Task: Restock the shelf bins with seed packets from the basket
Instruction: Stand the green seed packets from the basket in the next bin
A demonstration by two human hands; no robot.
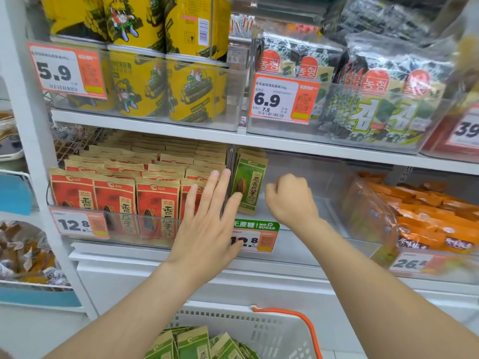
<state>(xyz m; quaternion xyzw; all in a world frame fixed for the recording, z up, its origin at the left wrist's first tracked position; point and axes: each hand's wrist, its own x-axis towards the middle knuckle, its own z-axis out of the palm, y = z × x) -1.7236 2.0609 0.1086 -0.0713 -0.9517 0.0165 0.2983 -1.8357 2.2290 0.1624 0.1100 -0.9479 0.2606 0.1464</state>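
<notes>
Green seed packets (249, 183) stand upright at the left end of a clear shelf bin (305, 174) on the middle shelf. My left hand (210, 218) is flat with its fingers spread, in front of the divider between that bin and the red packets, and its thumb touches the front green packet. My right hand (290, 198) is curled into a loose fist inside the bin, just right of the green packets, with nothing visible in it. Below, a white basket (261, 330) with an orange handle (298, 322) holds several more green seed packets (197, 345).
Red seed packets (116, 200) fill the bin to the left. Orange snack bags (427, 224) fill the bin to the right. Yellow cans (145, 84) and seaweed packs (375, 99) sit on the shelf above. A green-topped price tag (255, 235) hangs on the bin's front.
</notes>
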